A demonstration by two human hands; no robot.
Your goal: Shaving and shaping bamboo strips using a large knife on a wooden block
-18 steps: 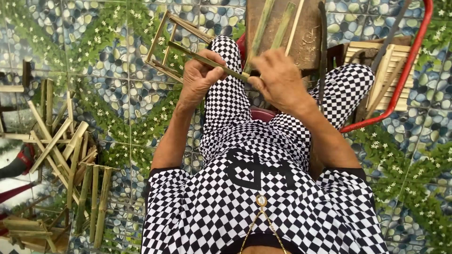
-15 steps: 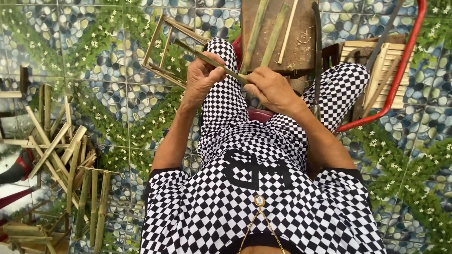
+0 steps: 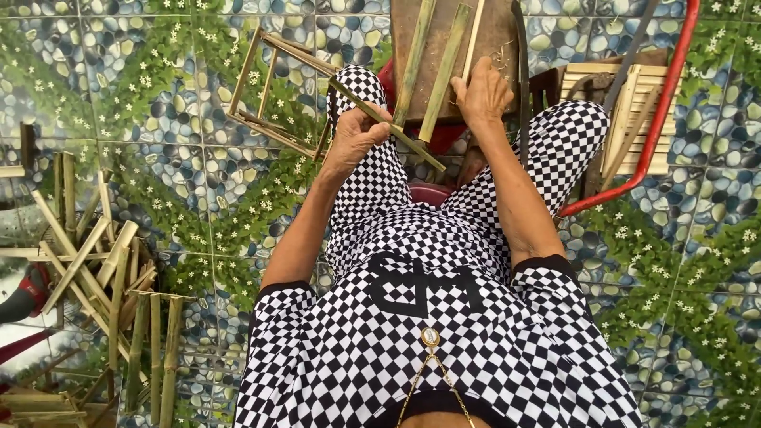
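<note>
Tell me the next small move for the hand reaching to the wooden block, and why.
Probably close the right hand on one of the bamboo strips lying on the wooden block: its fingers rest right beside them, while the left hand already grips a thin green strip across the lap.

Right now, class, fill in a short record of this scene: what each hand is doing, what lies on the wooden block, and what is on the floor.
Left hand: closed around a thin green bamboo strip, held slantwise.
Right hand: resting on the wooden block, fingers by the slats.
On block: two green bamboo slats, one pale stick.
Floor left: pile of bamboo pieces.
Floor ahead: small bamboo frame.
Floor right: stack of pale slats, red tube.
</note>
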